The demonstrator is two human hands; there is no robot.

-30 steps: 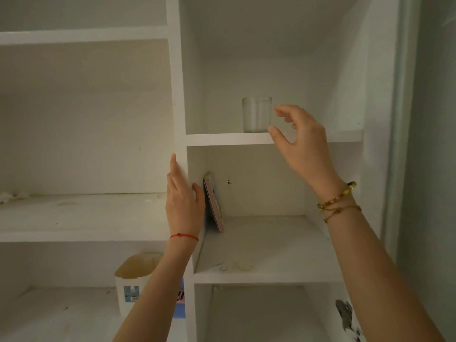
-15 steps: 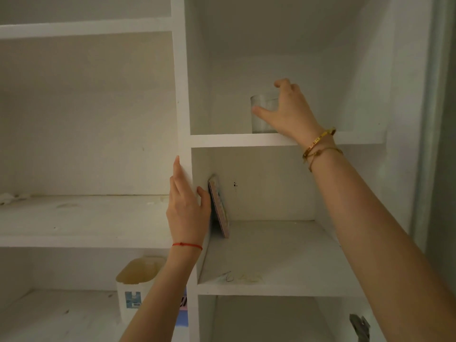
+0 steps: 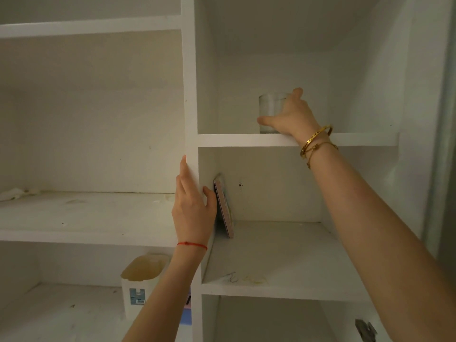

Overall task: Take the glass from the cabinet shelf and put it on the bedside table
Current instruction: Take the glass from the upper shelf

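Right hand [image 3: 290,117] wraps the short clear frosted-looking glass tumbler [image 3: 270,112] on the white cabinet shelf [image 3: 246,140] – rigid, prob. light, slick, breakable, so hold mid-wall – left hand [image 3: 193,211] braces below shelf, fingers straight.

The glass [image 3: 270,111] is being gripped by the right hand [image 3: 292,117], thumb across the front, fingers [image 3: 297,92] behind; a second ago that hand was being held loose just beside it.

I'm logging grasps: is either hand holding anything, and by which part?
The right hand grips the glass round its side wall, thumb low across the front. The left hand only rests on the cabinet divider.
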